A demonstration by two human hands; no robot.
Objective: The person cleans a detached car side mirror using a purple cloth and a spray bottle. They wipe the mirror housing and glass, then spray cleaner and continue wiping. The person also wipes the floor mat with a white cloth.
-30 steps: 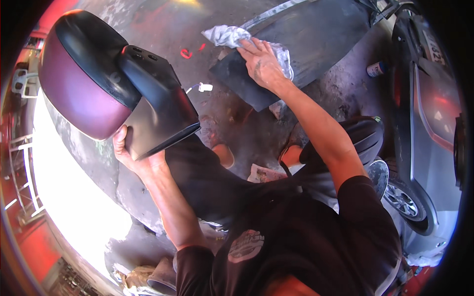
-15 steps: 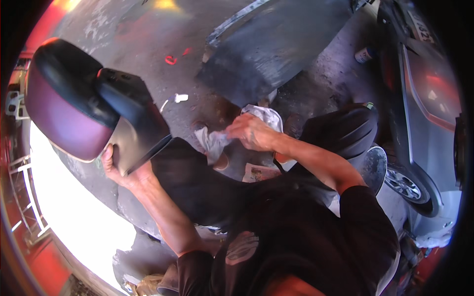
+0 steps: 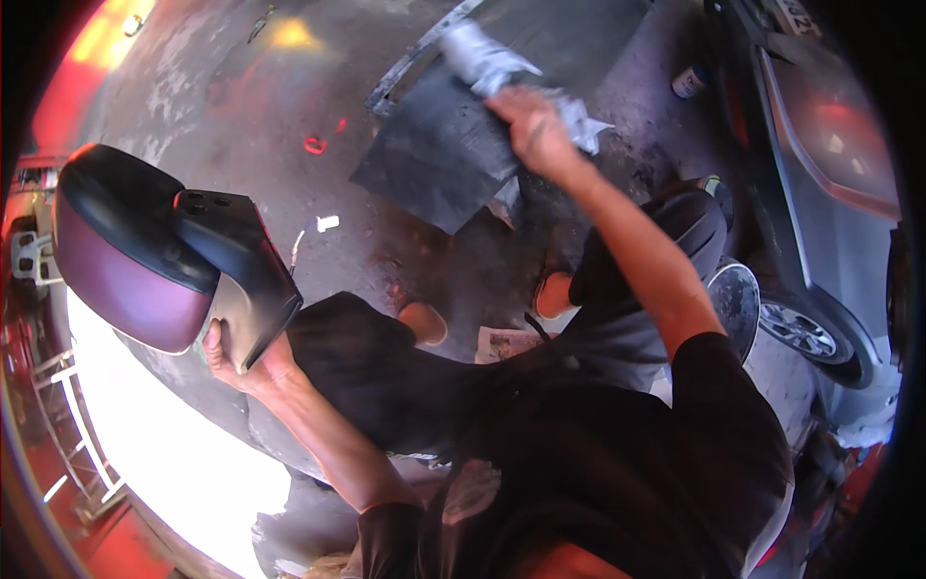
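Observation:
At the left, a car side mirror (image 3: 140, 280) is held up with its purple cover facing me and its black base towards the middle. My left hand (image 3: 253, 365) grips the mirror's base from below, thumb on its brownish face. A wire with a white plug (image 3: 328, 223) shows just beyond the base. Farther off, my right hand (image 3: 536, 127) is closed on a white cloth (image 3: 480, 56), whose ends stick out on both sides of the fingers. Below this hand and cloth lies a dark flat panel (image 3: 439, 145); whether the cloth touches it I cannot tell.
A grey car (image 3: 837, 222) with its wheel (image 3: 799, 330) stands at the right. A can (image 3: 689, 83) is on the floor near it. A red ring (image 3: 314, 146) lies beyond the mirror, and a printed sheet (image 3: 505, 344) between my legs. A white rack (image 3: 82, 425) stands at the left.
My right hand has swung away from my lap, up and to the right over the dark panel, with the white cloth. The mirror in my left hand sits slightly lower in the picture.

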